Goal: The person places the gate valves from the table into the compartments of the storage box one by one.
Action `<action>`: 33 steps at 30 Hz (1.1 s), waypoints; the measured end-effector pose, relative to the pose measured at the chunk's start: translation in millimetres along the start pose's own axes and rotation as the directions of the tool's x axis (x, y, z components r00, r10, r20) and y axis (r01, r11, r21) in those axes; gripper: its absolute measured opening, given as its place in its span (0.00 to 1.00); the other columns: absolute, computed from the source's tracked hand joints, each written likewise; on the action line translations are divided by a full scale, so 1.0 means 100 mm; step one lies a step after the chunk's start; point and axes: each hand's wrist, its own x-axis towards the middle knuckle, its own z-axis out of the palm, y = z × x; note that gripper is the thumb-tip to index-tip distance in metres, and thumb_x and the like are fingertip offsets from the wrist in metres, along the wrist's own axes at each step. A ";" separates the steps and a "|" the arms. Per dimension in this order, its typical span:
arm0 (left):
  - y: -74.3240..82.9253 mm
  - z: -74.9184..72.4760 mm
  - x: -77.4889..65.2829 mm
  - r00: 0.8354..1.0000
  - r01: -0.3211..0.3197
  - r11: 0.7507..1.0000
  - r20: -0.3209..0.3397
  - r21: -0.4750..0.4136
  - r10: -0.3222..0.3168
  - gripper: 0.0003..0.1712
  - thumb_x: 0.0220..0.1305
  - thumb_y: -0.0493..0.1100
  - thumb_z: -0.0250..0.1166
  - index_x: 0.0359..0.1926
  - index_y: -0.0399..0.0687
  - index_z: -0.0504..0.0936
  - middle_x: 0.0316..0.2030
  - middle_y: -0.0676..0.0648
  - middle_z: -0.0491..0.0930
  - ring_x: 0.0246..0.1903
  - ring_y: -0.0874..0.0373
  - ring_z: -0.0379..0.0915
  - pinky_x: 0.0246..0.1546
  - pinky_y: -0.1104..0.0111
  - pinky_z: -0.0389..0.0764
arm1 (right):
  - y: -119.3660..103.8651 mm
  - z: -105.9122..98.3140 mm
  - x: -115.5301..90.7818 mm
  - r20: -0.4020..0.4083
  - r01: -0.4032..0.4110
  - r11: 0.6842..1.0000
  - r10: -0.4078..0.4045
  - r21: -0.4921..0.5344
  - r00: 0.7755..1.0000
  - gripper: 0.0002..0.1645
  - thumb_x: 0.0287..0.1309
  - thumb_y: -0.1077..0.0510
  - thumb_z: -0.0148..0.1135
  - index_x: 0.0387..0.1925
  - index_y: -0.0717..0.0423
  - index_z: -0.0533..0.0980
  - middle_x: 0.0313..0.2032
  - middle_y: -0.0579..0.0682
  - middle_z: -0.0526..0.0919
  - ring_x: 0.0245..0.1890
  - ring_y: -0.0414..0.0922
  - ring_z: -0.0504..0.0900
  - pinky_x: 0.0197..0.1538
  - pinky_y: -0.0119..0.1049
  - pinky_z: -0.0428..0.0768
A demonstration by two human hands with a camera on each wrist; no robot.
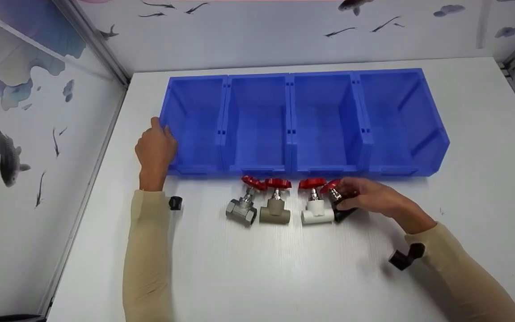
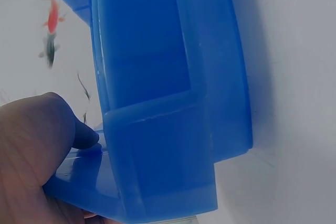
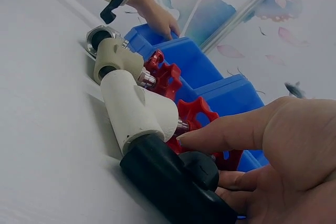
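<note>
At the left end of a row of blue bins [image 1: 257, 167], my left hand [image 1: 155, 147] grips the outer side wall. In the left wrist view the thumb of that hand [image 2: 37, 135] lies over the blue rim. My right hand [image 1: 376, 197] holds a black valve [image 3: 163, 177] with a red handwheel, thumb on one side and fingers on the other; the hand hides part of it. Touching it is a white valve [image 1: 318, 217]. Farther left stand a beige valve [image 1: 275, 214] and a grey metal valve [image 1: 241, 211], all with red handwheels.
The bins stand side by side across the white table [image 1: 257, 277], with the valves lined up along their front edge. Behind rises a white panel [image 1: 257, 36] with fish drawings; another panel [image 1: 61, 134] borders the left side.
</note>
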 end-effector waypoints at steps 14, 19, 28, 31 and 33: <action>0.01 0.00 0.01 1.000 -0.001 1.000 -0.013 0.002 0.001 0.24 0.77 0.44 0.46 0.64 0.31 0.67 0.47 0.25 0.80 0.45 0.28 0.79 0.42 0.40 0.78 | 0.00 -0.02 0.00 -0.002 0.005 1.000 -0.005 0.002 1.000 0.23 0.58 0.58 0.68 0.51 0.64 0.72 0.47 0.58 0.80 0.44 0.48 0.76 0.50 0.41 0.71; 0.01 -0.01 0.01 1.000 0.004 1.000 -0.001 0.001 -0.004 0.24 0.77 0.44 0.45 0.64 0.31 0.67 0.49 0.26 0.80 0.46 0.28 0.79 0.43 0.40 0.78 | -0.01 -0.03 -0.01 -0.006 0.003 1.000 -0.003 -0.008 1.000 0.23 0.59 0.58 0.67 0.51 0.64 0.72 0.46 0.58 0.80 0.43 0.47 0.76 0.51 0.41 0.70; 0.01 0.00 0.01 1.000 0.017 1.000 0.016 0.002 -0.017 0.24 0.77 0.44 0.45 0.65 0.32 0.66 0.50 0.26 0.79 0.47 0.29 0.78 0.44 0.40 0.78 | -0.03 -0.06 -0.04 -0.050 0.006 1.000 -0.007 -0.023 0.999 0.23 0.59 0.59 0.66 0.52 0.65 0.72 0.45 0.56 0.80 0.42 0.46 0.77 0.49 0.38 0.72; 0.00 0.00 0.01 1.000 0.016 1.000 0.019 -0.001 -0.016 0.25 0.77 0.44 0.44 0.65 0.32 0.66 0.50 0.26 0.79 0.47 0.29 0.78 0.44 0.41 0.78 | -0.04 -0.06 -0.05 -0.055 -0.004 0.999 0.001 -0.053 0.998 0.23 0.59 0.57 0.67 0.52 0.63 0.72 0.46 0.55 0.80 0.43 0.46 0.76 0.49 0.40 0.71; 0.00 0.00 0.01 1.000 0.015 1.000 0.020 -0.002 -0.015 0.25 0.77 0.44 0.44 0.65 0.31 0.66 0.51 0.26 0.79 0.47 0.29 0.78 0.44 0.41 0.78 | -0.05 -0.06 -0.06 -0.059 -0.015 0.997 0.011 -0.073 0.998 0.24 0.59 0.55 0.68 0.53 0.62 0.73 0.47 0.55 0.79 0.45 0.47 0.75 0.50 0.41 0.70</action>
